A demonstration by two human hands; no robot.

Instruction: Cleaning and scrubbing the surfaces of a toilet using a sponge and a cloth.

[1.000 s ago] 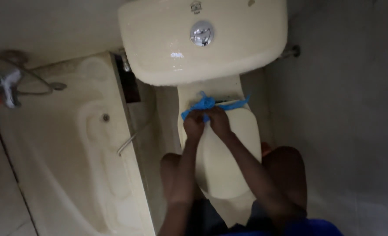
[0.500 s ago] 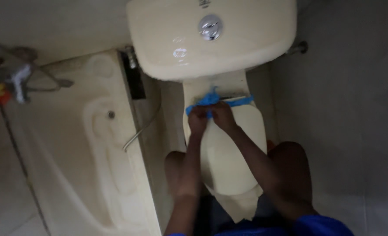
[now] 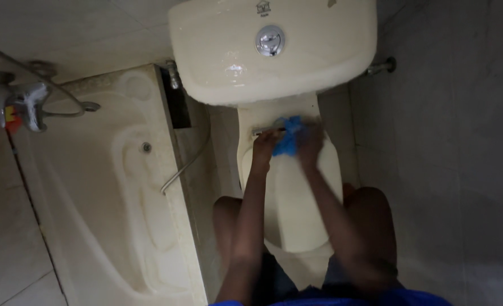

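A crumpled blue cloth [image 3: 288, 141] sits at the back of the closed cream toilet lid [image 3: 297, 198], just below the cistern [image 3: 274, 51] with its round chrome flush button [image 3: 269, 41]; a small dark emblem marks the cistern's top edge; the left hand [image 3: 264, 146] pinches the cloth's left side; the right hand [image 3: 311, 144] is blurred over it, fingers apparently clenched on it; a pale bathtub [image 3: 110, 187] lies left, its tap [image 3: 22, 105] partly cut off.
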